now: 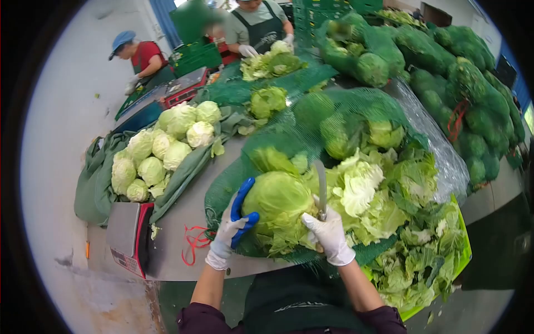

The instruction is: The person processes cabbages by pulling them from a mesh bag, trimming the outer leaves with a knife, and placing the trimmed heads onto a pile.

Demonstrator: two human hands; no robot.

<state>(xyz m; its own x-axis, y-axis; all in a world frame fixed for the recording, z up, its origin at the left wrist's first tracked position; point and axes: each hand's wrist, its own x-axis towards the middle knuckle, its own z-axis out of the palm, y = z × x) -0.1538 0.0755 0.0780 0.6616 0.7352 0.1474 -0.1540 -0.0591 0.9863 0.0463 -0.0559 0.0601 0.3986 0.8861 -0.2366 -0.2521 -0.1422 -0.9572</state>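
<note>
A green cabbage (pixel 277 199) with loose outer leaves sits in front of me on green netting. My left hand (pixel 233 220), in a white glove with blue over the fingers, cups the cabbage's left side. In a white glove, my right hand (pixel 329 231) is closed around the handle of a curved knife (pixel 321 189), its grey blade pointing up and away. The right thumb lies against the cabbage's right side. The handle is mostly hidden by the fingers. Cut-off cabbage leaves (pixel 356 186) lie just beyond my right hand.
Trimmed cabbages (pixel 151 170) fill a green cloth at left, behind a scale (pixel 130 236). A green net bag (pixel 328 114) holds more cabbages. Leaves heap in a lime-green bin (pixel 466 239) at right. Full net sacks (pixel 473 117) stand beyond. Two co-workers (pixel 264 28) work at the back.
</note>
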